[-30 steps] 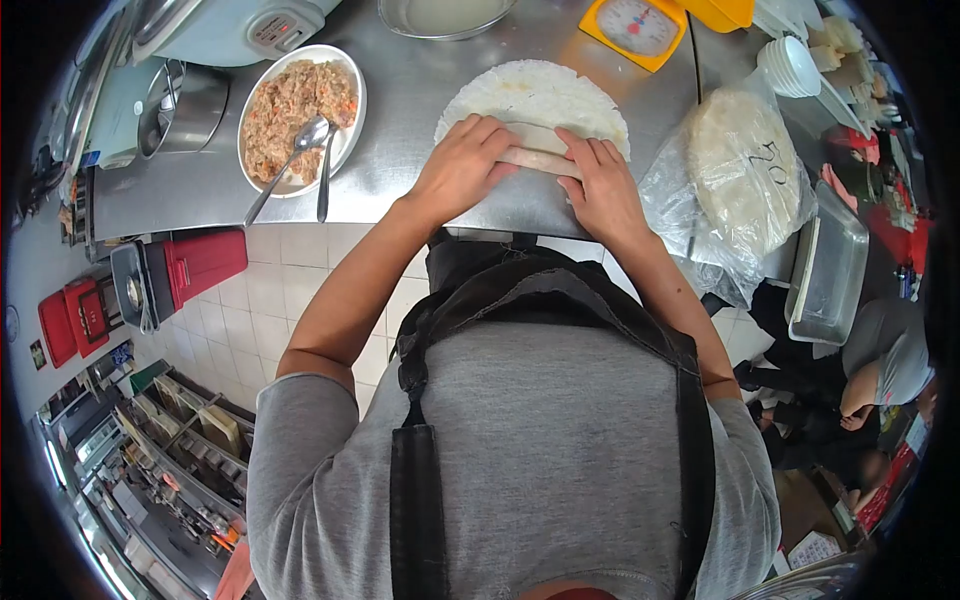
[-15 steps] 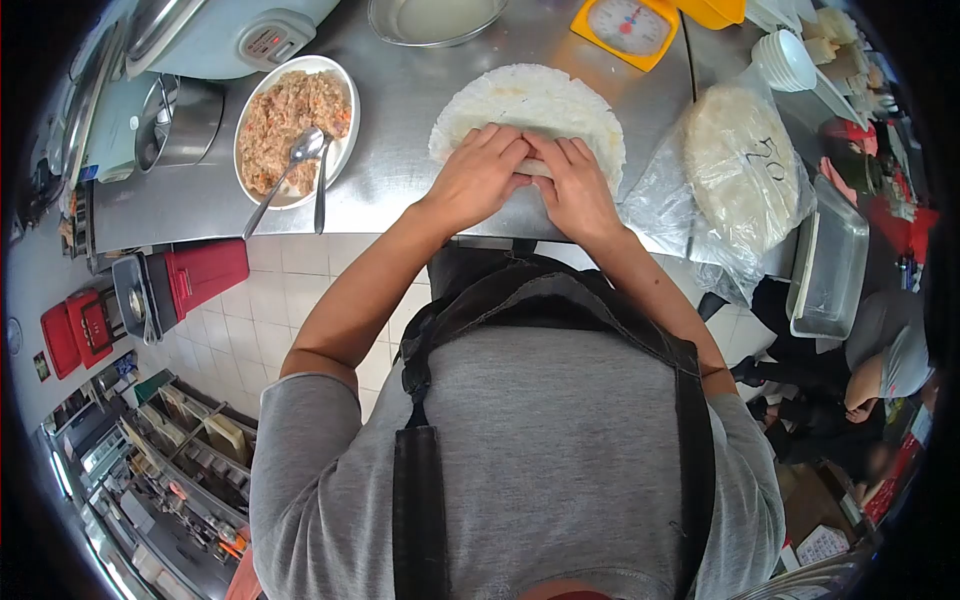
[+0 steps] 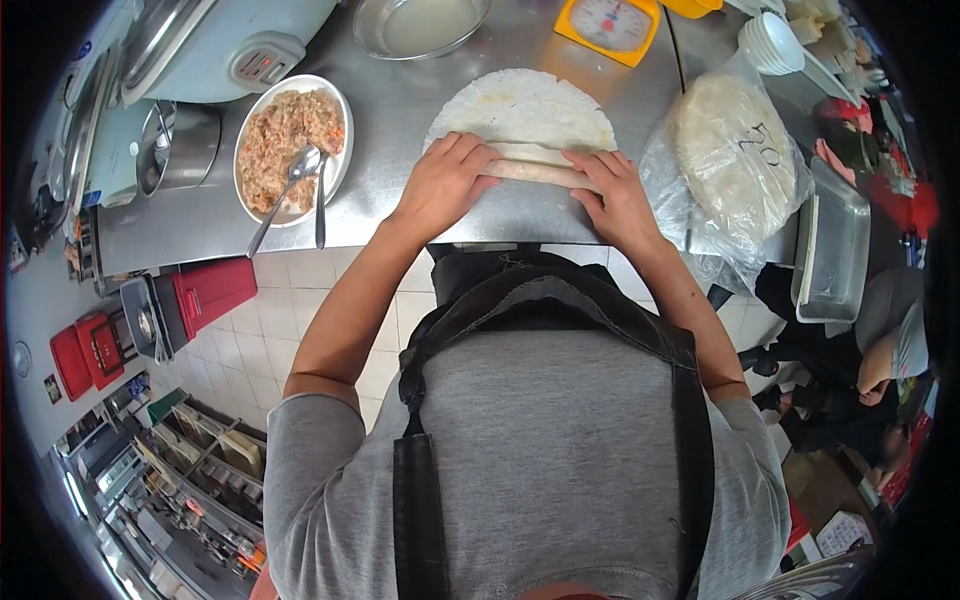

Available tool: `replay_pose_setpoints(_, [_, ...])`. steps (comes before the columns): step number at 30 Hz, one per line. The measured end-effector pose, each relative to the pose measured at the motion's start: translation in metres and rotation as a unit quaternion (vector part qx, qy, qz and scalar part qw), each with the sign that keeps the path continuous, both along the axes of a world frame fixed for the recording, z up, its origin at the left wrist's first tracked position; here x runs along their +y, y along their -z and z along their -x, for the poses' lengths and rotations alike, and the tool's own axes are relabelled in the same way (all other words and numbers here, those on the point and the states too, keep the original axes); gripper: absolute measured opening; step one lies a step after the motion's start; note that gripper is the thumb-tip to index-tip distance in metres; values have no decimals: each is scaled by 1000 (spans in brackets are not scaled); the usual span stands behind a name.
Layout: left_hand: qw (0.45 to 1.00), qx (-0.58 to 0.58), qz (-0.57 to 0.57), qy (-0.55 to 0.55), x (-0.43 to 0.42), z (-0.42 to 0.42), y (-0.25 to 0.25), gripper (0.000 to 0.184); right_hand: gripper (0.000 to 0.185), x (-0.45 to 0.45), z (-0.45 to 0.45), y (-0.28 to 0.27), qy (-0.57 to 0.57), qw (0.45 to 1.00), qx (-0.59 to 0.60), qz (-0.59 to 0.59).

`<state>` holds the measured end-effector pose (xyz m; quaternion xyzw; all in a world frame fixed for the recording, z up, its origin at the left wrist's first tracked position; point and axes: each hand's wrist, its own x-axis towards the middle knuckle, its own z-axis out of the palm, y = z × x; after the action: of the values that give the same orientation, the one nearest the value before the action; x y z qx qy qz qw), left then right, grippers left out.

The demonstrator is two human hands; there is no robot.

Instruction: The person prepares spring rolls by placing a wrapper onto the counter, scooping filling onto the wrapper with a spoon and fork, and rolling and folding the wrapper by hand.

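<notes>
A round, whitish sheet of thin wrapper (image 3: 520,108) lies on the steel table, its near edge rolled into a narrow tube. At the tube's left end, my left hand (image 3: 447,182) has its fingers over the top and thumb below. My right hand (image 3: 618,196) grips the right end in the same way. Between the hands, the middle of the roll shows uncovered. Whatever is inside the roll is hidden. To the left stands a white oval dish of minced filling (image 3: 292,138) with two spoons (image 3: 300,170) resting in it.
Behind the sheet are a metal bowl of cloudy liquid (image 3: 420,25) and a yellow scale (image 3: 608,28). A plastic bag of wrappers (image 3: 735,150) lies at the right, near a metal tray (image 3: 832,245). A metal pot (image 3: 185,145) stands left. Other people are at far right.
My hands have moved apart from the middle of the sheet to the two ends of the roll. The roll between them now shows. The whole view has shifted slightly.
</notes>
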<state>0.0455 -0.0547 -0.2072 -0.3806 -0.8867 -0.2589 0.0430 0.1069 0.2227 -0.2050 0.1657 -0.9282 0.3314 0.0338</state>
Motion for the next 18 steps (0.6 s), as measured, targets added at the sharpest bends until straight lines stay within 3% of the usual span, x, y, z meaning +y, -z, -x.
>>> replay_pose_setpoints(4, [1000,-14,7,2,1,1,-2,36,61,0,-2,-3,6,1000,-5,-11])
replay_pose_setpoints(7, [1000,1,10,-1,11,-1,-9,37,59,-13,0,-4,19,998,67,4])
replay_pose_setpoints(10, [999,-28,-12,20,30,-5,-2,39,57,-17,2,2,24,1000,17,8])
replay_pose_setpoints(18, [999,-30,-17,12,34,-6,1,38,61,-22,-1,-4,32,998,43,-32])
